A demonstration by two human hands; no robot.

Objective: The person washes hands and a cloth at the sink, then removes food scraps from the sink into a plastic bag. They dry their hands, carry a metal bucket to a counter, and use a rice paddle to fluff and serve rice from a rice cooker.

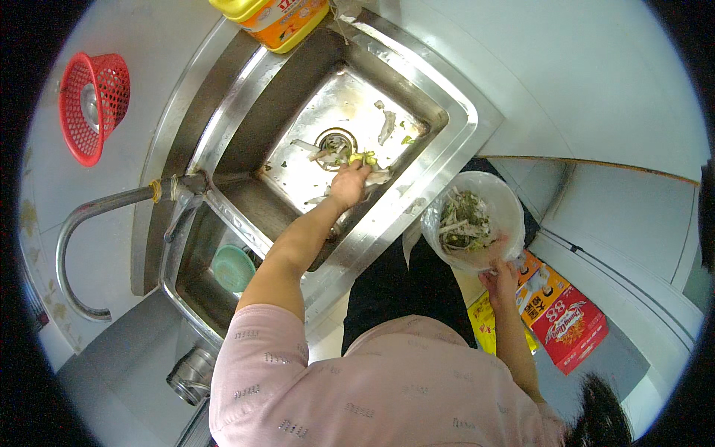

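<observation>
In the right-hand basin of a stainless steel sink, my left hand reaches down onto wet vegetable scraps, with yellow-green bits at its fingertips. Whether its fingers close on them is hidden. More pale and green scraps lie around the drain, and a pale strip lies farther back. Beside the sink's front edge, my right hand grips the rim of a whitish waste bin lined with a clear plastic bag. Green and pale scraps lie inside the bin.
A curved faucet extends left of the sink. The smaller basin holds a green bowl. A yellow jug stands at the back edge, a red plastic basket at far left. Right of my legs are a red box and an open cabinet.
</observation>
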